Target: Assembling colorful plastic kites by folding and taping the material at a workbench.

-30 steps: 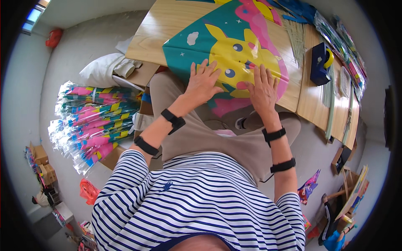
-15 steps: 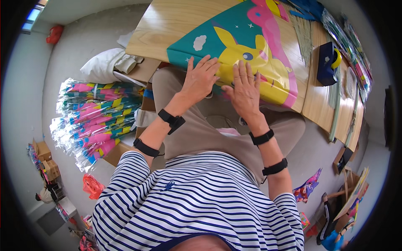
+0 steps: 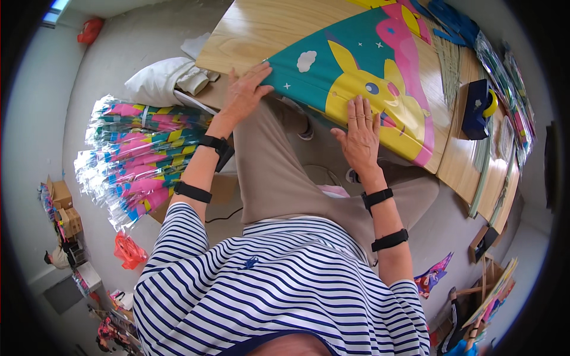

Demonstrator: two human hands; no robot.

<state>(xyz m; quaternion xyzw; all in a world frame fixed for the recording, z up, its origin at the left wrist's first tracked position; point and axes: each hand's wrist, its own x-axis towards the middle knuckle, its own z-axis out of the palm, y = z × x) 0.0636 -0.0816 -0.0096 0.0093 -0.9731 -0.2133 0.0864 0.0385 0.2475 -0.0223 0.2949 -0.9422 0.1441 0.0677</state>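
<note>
A glossy triangular printed sheet, which looks like a kite sail, lies over the near edge of the wooden table. It is green with a pink border and a yellow cartoon animal. My left hand is at the sheet's left tip by the table edge, fingers stretched out and thumb apart. Flat on the yellow part near the front edge rests my right hand, its fingers extended and thumb spread. Neither hand grips anything. The sheet's near edge hangs slightly over the table.
Left of my legs lies a pile of shiny wrapped printed bundles, with white cloth above it. At the table's right are a dark blue tape dispenser with yellow tape, thin sticks and clear-wrapped packets. A red bag sits on the floor.
My left hand has slid left along the sheet's near edge to its tip, away from my right hand. My right hand remains on the yellow part. The view has shifted slightly.
</note>
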